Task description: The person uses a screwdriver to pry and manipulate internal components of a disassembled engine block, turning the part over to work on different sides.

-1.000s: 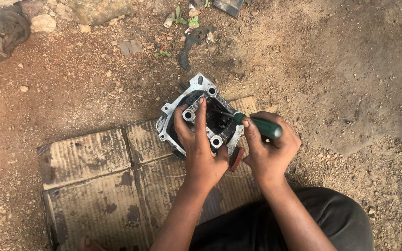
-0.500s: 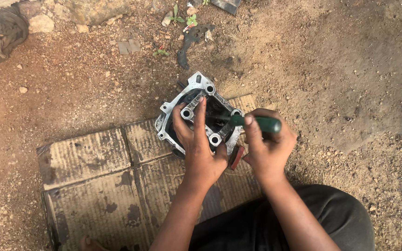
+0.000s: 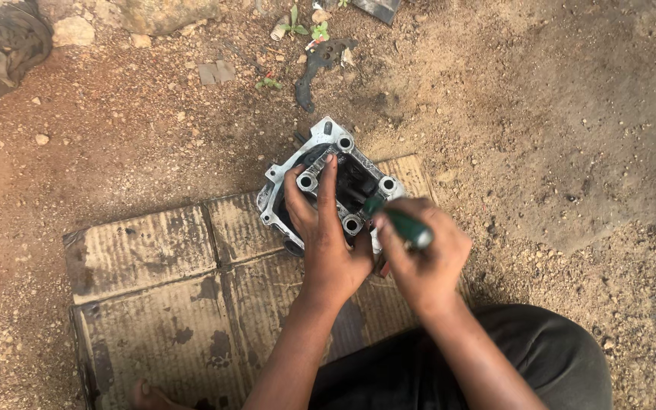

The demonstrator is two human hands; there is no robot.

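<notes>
A silver metal engine casting (image 3: 326, 176) with bolt holes and a dark oily hollow lies on a flattened cardboard sheet (image 3: 146, 258). My left hand (image 3: 328, 239) rests on top of the casting, index finger stretched over its rim, holding it steady. My right hand (image 3: 423, 258) is closed around a green-handled screwdriver (image 3: 402, 224), whose tip points into the dark hollow of the casting. The tool's tip is hidden inside the hollow.
Bare dirt ground with pebbles surrounds the cardboard. A dark flat gasket-like piece (image 3: 314, 67) lies on the soil beyond the casting. Stones (image 3: 74, 30) and a dark rag (image 3: 5, 42) sit at the far left. My dark-clothed knee (image 3: 540, 357) is at the lower right.
My right hand has tilted the screwdriver handle downward and shifted slightly. The left hand stays on the casting.
</notes>
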